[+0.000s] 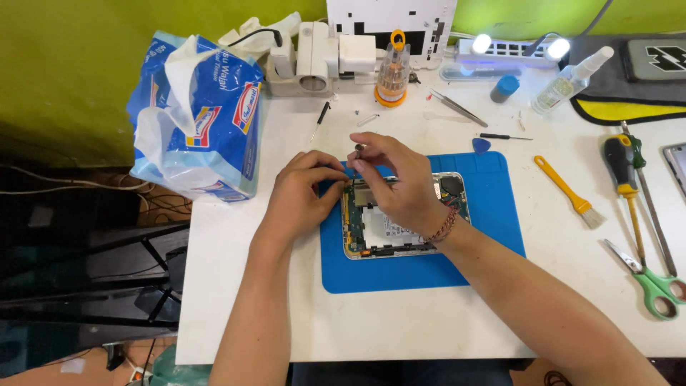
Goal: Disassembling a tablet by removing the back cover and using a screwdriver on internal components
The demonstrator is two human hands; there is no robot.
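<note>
Hands meet over an opened device with its back cover off, circuit boards and a pale battery exposed; it lies flat on a blue work mat, which rests on the white table; our right hand reaches across the device's upper edge, thumb and forefinger pinched together on the top of a slim precision screwdriver that stands roughly upright with its tip down at the device's top left corner; a braided cord circles that wrist; our left hand rests at the mat's left edge, fingers curled toward the screwdriver shaft and the device corner, though we cannot tell whether they actually grip anything; behind the hands we see a round screwdriver bit holder with an orange base, tweezers, a blue pick and a small spray bottle; to the right lie a yellow-handled brush, larger screwdrivers and green-handled scissors; at the left sits a blue and white pack of tissues.
</note>
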